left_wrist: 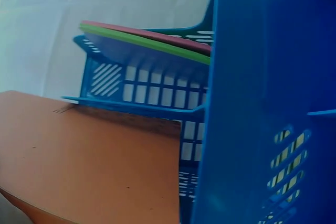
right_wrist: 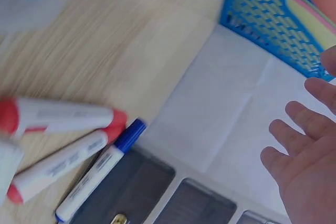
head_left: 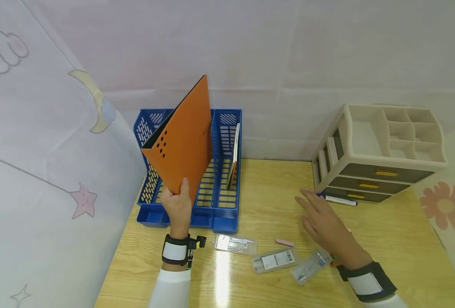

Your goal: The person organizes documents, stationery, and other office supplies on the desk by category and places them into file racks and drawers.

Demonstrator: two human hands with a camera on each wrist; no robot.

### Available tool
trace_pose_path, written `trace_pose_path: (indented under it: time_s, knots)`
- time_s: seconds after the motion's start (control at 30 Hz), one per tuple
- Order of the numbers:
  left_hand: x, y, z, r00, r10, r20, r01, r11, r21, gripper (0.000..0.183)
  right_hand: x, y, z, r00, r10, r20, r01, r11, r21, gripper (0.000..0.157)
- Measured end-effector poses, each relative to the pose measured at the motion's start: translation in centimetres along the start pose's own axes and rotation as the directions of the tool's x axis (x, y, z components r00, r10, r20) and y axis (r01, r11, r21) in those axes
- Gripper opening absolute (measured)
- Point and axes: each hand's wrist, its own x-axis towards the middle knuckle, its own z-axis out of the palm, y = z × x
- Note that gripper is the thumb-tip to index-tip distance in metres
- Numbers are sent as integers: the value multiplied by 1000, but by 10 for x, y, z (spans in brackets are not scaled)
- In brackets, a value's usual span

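My left hand (head_left: 178, 209) grips the lower edge of an orange folder (head_left: 190, 141), its thumb flat against the cover. Tilted, the folder stands partly inside the blue file rack (head_left: 225, 224), its upper corner rising above the rack. In the left wrist view, the orange cover (left_wrist: 94, 150) lies alongside a rack divider. Thin booklets (left_wrist: 147, 39) with pink and green edges lean in the neighbouring compartment. My right hand (head_left: 323, 222) is over the table with fingers spread and nothing in it, near a white marker (head_left: 341, 200). In the right wrist view its fingers (right_wrist: 294, 135) are extended.
A beige drawer organizer (head_left: 394, 158) stands at the back right. Two red-capped markers (right_wrist: 63, 115) and a blue-capped marker (right_wrist: 100, 174) lie beside it. Clear plastic cases (head_left: 275, 260) and a small pink stick (head_left: 284, 242) lie in front. Behind is a pale cloth (head_left: 273, 81).
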Motion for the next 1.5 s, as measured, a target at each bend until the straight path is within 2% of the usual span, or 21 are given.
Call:
trace_pose_path:
  time_s: [0.13, 0.33, 0.53, 0.73, 1.07, 1.23, 1.37, 1.5]
  knots:
    - [2, -8, 5, 1000, 18, 16, -18, 1000, -15, 21, 4, -10, 2, 1000, 24, -4, -24, 999, 29, 55]
    - [4, -14, 11, 997, 57, 50, -59, 998, 28, 23, 3, -21, 6, 993, 115, -3, -115, 992, 46, 66]
    - [8, -15, 18, 997, 63, 40, -66, 993, 95, 21, 1, -27, 11, 986, 168, 19, -169, 981, 99, 66]
    - [10, -19, 26, 996, 79, 34, -82, 991, 107, 20, 1, -28, 13, 980, 192, 53, -197, 974, 115, 66]
    - [-4, -40, 24, 990, 111, 87, -121, 986, 116, 22, -4, -25, 14, 967, 238, 87, -247, 961, 122, 61]
    - [-14, -48, 21, 994, 75, 77, -85, 987, 136, 20, -9, -23, 14, 968, 239, 81, -247, 962, 117, 62]
    - [-19, -48, 20, 994, 65, 87, -80, 980, 180, 15, -12, -22, 13, 966, 247, 80, -255, 959, 122, 62]
    - [-20, -36, 20, 984, 106, 140, -126, 982, 138, 20, -13, -21, 12, 965, 248, 85, -258, 958, 125, 62]
